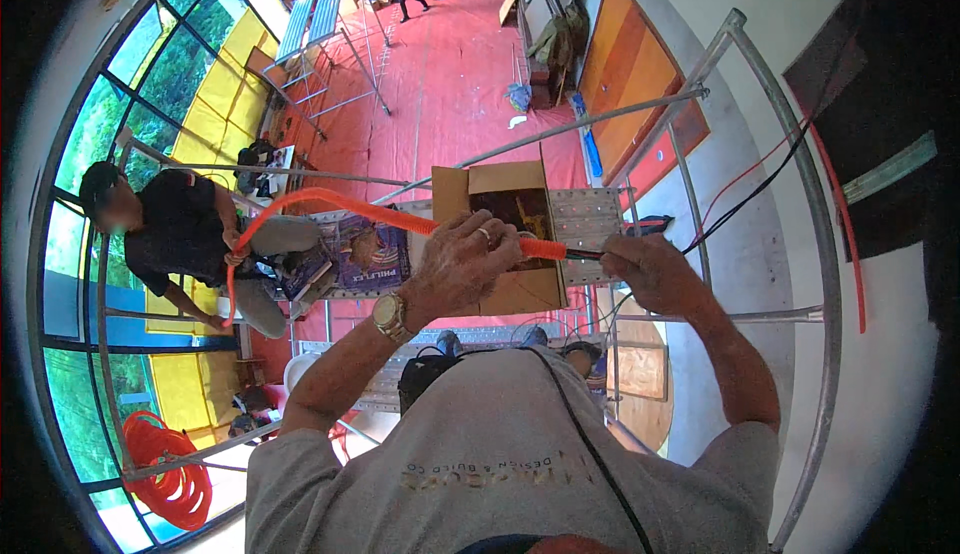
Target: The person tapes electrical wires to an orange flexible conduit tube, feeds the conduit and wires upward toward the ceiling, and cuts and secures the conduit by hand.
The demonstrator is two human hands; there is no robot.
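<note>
Clasping orange tube point(385, 213) near its end, left hand point(462, 266) faces right hand point(655, 274) (pinching cable point(584, 254)).

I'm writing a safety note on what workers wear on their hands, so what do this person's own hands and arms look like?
Both hands are ungloved. The left hand has a light metallic ring on one finger and a gold-toned wristwatch at the wrist. The right hand shows no ring or watch. The grey sleeves are short.

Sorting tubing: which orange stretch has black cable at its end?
The orange tube stretched over the open box, with black cable at its right end; the other, an orange coil, hangs lower left.
</note>
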